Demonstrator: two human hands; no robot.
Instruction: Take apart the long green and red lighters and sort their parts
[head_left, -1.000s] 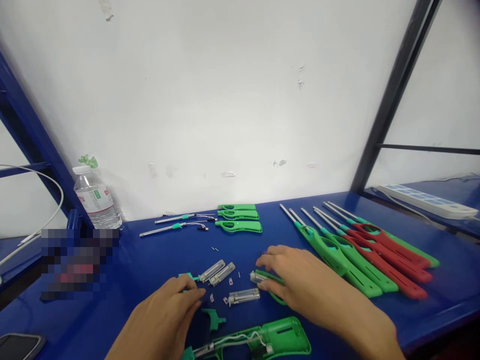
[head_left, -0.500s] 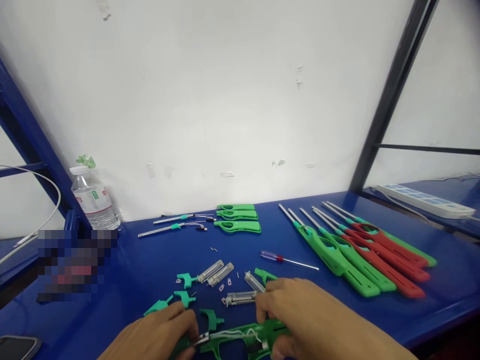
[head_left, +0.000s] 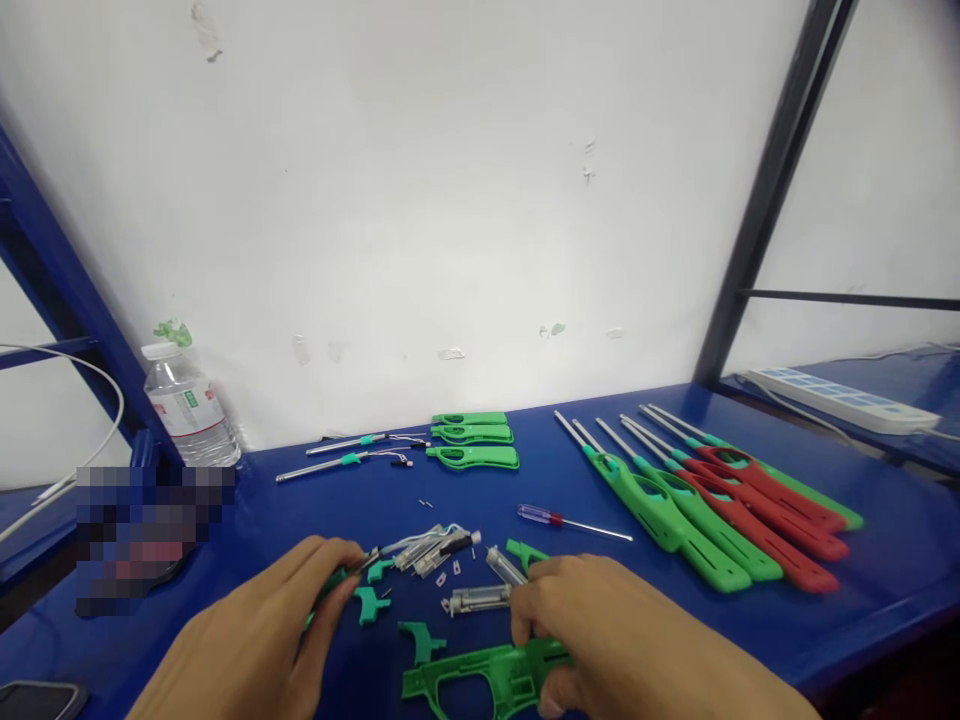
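Observation:
My left hand (head_left: pixel 277 620) pinches the wired end of a lighter nozzle (head_left: pixel 370 559); most of the nozzle is hidden behind my fingers. Its white wires (head_left: pixel 412 542) trail right to a black igniter (head_left: pixel 457 544) above two clear fuel tanks (head_left: pixel 420 552). My right hand (head_left: pixel 622 620) is closed on the right end of an open green lighter shell half (head_left: pixel 465 668), its hollow side up. Between my hands lie teal triggers (head_left: pixel 424 640) and a clear tank (head_left: pixel 480 599). Another green piece (head_left: pixel 525 551) shows just past my right fingers.
Finished-looking green and red lighters (head_left: pixel 660 510) lie fanned at right. A screwdriver (head_left: pixel 574 522) lies mid-table. Green shell halves (head_left: pixel 476 458) and separate nozzles (head_left: pixel 319 467) lie near the wall. A water bottle (head_left: pixel 187 410) stands at left, with a phone (head_left: pixel 41 700) at the lower left corner.
My left hand has lifted the nozzle with its wires and igniter out of the green shell half, moving up and left. My right hand stays on the shell.

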